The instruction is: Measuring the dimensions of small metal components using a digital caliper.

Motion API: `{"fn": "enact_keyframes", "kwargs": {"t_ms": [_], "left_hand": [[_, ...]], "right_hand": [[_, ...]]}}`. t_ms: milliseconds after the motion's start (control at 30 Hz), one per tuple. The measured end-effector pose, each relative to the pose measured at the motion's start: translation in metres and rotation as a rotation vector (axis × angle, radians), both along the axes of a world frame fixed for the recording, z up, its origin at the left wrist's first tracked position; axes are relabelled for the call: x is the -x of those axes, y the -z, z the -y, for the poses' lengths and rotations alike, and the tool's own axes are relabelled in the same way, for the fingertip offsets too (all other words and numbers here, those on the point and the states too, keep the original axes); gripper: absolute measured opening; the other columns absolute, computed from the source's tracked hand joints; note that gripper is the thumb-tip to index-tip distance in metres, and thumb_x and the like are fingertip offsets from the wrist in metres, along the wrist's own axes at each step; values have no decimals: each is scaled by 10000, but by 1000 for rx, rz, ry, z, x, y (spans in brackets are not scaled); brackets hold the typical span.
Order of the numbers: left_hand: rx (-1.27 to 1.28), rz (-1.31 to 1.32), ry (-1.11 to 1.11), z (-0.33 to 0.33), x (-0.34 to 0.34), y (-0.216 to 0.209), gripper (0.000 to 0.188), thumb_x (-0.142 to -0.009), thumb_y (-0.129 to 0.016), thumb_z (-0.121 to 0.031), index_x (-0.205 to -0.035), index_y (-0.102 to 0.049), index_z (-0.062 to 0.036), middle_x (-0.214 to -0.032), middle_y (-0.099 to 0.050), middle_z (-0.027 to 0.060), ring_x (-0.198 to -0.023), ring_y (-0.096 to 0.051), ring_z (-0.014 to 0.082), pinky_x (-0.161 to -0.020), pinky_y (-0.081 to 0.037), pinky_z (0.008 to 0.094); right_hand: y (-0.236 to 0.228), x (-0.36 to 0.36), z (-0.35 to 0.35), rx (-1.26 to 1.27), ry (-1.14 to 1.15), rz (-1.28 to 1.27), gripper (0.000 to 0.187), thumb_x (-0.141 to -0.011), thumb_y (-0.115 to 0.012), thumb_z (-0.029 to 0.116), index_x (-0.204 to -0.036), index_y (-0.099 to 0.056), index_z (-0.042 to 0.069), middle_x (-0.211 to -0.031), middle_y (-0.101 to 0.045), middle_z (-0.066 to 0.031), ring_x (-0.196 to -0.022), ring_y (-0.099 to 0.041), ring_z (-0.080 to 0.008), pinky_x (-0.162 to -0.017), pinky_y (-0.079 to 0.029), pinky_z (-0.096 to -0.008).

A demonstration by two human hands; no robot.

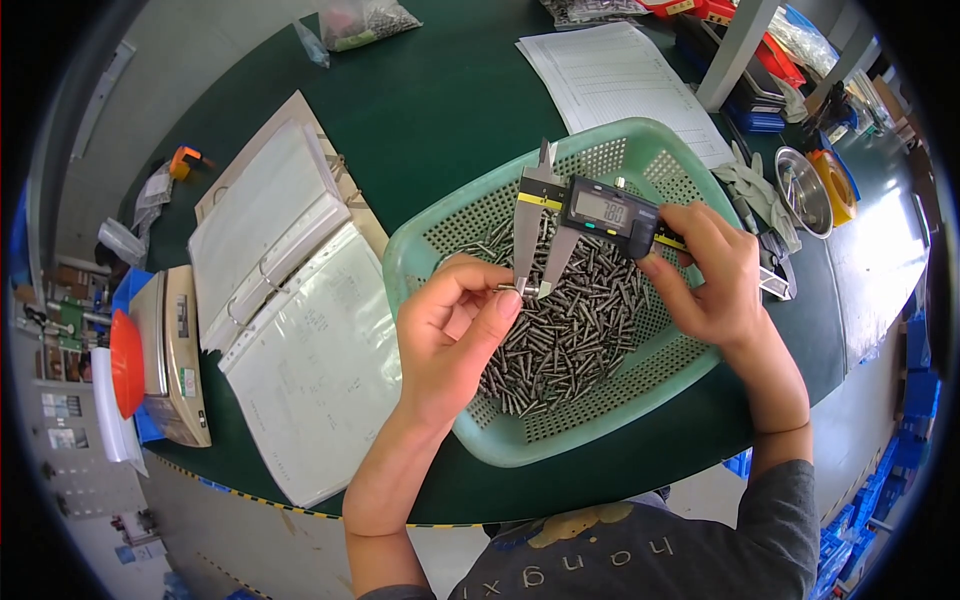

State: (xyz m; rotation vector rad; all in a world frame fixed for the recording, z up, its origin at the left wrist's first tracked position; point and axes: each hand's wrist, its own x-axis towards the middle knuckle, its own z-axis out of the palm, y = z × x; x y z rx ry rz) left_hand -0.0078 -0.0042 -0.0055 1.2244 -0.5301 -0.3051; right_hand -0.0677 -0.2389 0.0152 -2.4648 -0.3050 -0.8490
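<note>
My right hand [715, 265] grips a digital caliper [607, 208] by its beam end, with the thumb below the display housing. My left hand [455, 330] pinches a small metal pin [530, 290] between thumb and forefinger. One end of that pin sits between the tips of the caliper's jaws. Both hands are above a green perforated plastic basket [560, 440]. Inside it lies a heap of similar small metal pins [560, 355], spread over the basket's floor.
An open ring binder [310, 370] lies left of the basket, beside a weighing scale [172, 355] with a red tray. Printed sheets [625, 85] are behind the basket. Gloves [755, 190] and a metal bowl [803, 190] stand at right. A bag of parts [365, 22] lies at the far edge.
</note>
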Motion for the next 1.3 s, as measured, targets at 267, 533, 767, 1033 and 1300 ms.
{"fn": "enact_keyframes", "kwargs": {"t_ms": [267, 533, 767, 1033, 1300], "left_hand": [[-15, -37, 12, -3, 3, 2, 151, -863, -599, -20, -995, -584, 51, -923, -528, 44, -743, -478, 66, -658, -404, 193], [-49, -112, -35, 1, -1, 1, 162, -860, -600, -28, -1009, -602, 34, -908, -563, 35, -784, -507, 66, -690, -417, 194], [-16, -263, -112, 3, -9, -1, 184, -845, -603, -25, -1023, -619, 18, -918, -609, 39, -825, -546, 90, -772, -446, 219], [-45, -333, -66, -5, 1, 17, 183, -877, -560, -59, -1037, -585, 26, -956, -644, 95, -880, -629, 170, -730, -512, 268], [25, -248, -146, 1, -4, 23, 170, -877, -584, -105, -1005, -564, 5, -903, -635, 100, -826, -606, 146, -717, -480, 252]], "right_hand": [[0, 4, -1, 0, 32, -12, 289, -671, -756, 161, -870, -604, 17, -656, -571, -80, -499, -555, -234, -443, -429, -299], [-2, 1, 1, 70, 102, 5, 288, -650, -780, 190, -800, -599, 24, -646, -586, -84, -511, -569, -243, -444, -433, -303], [-7, -2, 6, 105, 178, 4, 290, -691, -750, 254, -817, -592, 46, -661, -585, -95, -527, -576, -276, -461, -444, -340], [4, 12, -10, 89, 180, 19, 309, -726, -712, 228, -939, -585, 43, -718, -589, -105, -551, -588, -282, -471, -454, -362], [-17, 4, -7, 227, 100, 100, 348, -711, -672, 149, -993, -534, -2, -789, -549, -129, -617, -552, -303, -537, -429, -378]]}}
